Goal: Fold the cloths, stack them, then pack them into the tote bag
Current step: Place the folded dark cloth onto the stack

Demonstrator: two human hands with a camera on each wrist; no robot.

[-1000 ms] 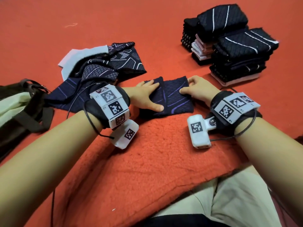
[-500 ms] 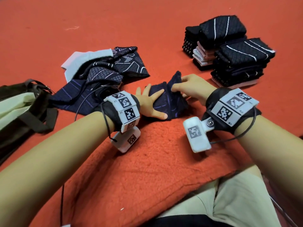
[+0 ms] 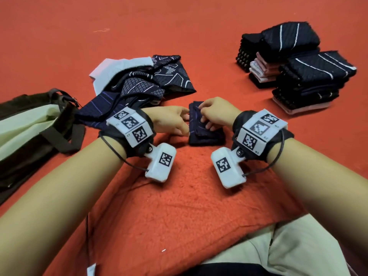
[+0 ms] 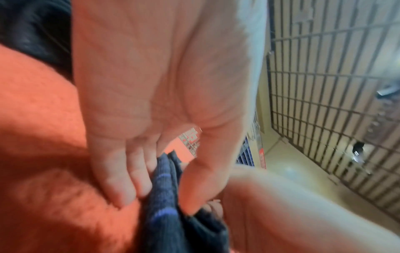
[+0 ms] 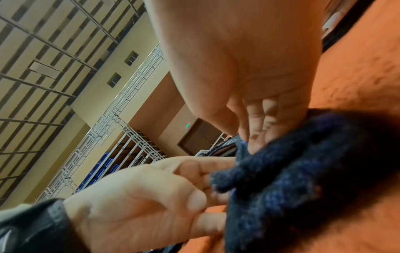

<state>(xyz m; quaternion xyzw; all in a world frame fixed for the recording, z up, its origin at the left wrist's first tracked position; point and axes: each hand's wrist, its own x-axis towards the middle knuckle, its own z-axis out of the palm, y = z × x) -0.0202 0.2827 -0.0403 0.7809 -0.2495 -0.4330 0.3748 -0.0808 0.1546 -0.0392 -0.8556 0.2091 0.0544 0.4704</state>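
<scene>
Item in work: a small dark navy knitted cloth with thin blue-purple stripes (image 3: pixel 206 134), folded into a compact block. It lies on the orange fleecy blanket (image 3: pixel 179 206), directly between your two hands.

Your left hand (image 3: pixel 171 121) sits at the cloth's left edge. The left wrist view shows the thumb on one side of the fabric and the fingers (image 4: pixel 121 179) on the other, pinching that folded edge.

Your right hand (image 3: pixel 216 111) rests on top of the cloth from its right side, fingers curled down onto the upper layer. In the right wrist view its fingertips (image 5: pixel 257 137) press into the fabric; you cannot tell whether they actually grip a fold or only hold it down.

Beyond your left hand: a loose heap of unfolded cloths (image 3: pixel 143 80), dark navy with white line patterns, with one pale white cloth among them, touching nothing you hold.

Further out past your left wrist: a dark brown tote bag with a pale cream-green lining (image 3: pixel 29 128), lying slumped on the blanket, straps loose.

Beyond your right hand, well apart from it: stacks of folded cloths (image 3: pixel 298 68), mostly black with white stripes, a few pale pink ones among them, standing close together.
</scene>
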